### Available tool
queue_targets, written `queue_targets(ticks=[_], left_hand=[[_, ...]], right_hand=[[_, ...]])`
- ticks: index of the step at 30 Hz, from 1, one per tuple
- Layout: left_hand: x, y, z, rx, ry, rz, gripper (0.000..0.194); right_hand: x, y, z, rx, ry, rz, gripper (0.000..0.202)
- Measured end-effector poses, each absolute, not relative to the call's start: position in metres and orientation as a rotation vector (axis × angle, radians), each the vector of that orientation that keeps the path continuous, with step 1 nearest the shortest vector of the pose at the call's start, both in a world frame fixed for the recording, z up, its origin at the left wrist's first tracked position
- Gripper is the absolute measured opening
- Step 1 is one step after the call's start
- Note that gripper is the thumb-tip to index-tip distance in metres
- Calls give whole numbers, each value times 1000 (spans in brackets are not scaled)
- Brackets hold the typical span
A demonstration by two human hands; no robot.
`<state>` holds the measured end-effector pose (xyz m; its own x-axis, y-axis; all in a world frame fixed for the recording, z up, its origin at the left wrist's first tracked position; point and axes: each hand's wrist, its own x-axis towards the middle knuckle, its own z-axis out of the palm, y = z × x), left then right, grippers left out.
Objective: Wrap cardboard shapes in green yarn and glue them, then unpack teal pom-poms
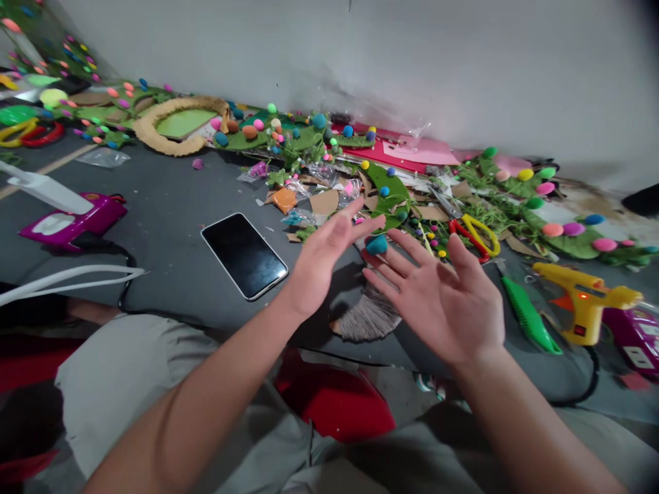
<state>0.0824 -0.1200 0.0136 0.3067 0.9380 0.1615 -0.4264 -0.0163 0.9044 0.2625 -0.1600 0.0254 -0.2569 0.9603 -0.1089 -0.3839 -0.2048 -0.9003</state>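
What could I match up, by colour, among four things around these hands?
1. Phone screen
2. Small ball by the right hand
3. Glue gun
4. Slim tool's handle, just left of the glue gun

A. Yellow
B. Green
C. Black
D. Teal

Right pairs: 1-C, 2-D, 3-A, 4-B.

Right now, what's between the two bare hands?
In the head view, a small teal rounded piece and a partly hidden, grey cord-wrapped curved piece show between left hand and right hand.
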Motion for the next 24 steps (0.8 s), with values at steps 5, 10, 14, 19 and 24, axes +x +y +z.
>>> queue_targets(ticks=[5, 10, 14, 19, 24], left_hand=[[71, -114, 22, 795, 437, 1028, 70], [72, -116, 23, 742, 412, 888, 82], [77, -121, 16, 768, 450, 831, 84], [73, -116, 13, 731, 469, 822, 88], [68, -115, 17, 725, 436, 793, 90]], right_hand=[[262, -163, 24, -1002, -1024, 1358, 50], [265, -168, 25, -1095, -1816, 565, 73], [268, -164, 21, -1191, -2202, 329, 85], [263, -166, 24, -1099, -1700, 710, 57], [271, -165, 26, -1075, -1843, 521, 66]])
